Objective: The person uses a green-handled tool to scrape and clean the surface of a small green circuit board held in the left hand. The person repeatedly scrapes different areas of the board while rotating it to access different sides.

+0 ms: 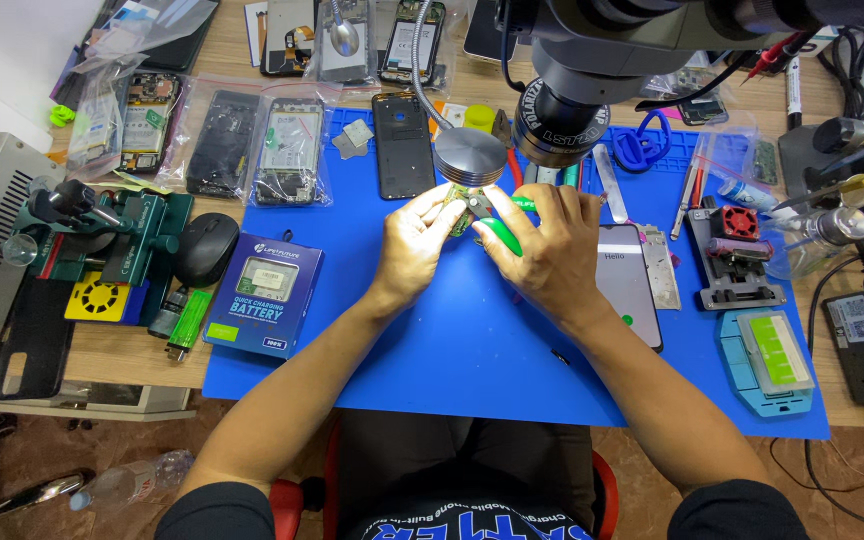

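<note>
Evidently, near the far edge of the blue mat point(472, 360), the left hand point(414, 240) pinched a small circuit board point(461, 203) while the right hand point(552, 245) gripped green-handled cutters point(497, 232) at it; steadying both wrists on the mat seemed wisest.

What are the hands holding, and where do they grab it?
Left hand pinches a small circuit board by its edge; right hand grips green-handled cutters by the handles.

Small green circuit board point(462, 205) pinched between green-handled cutters point(497, 232), above blue mat
</note>
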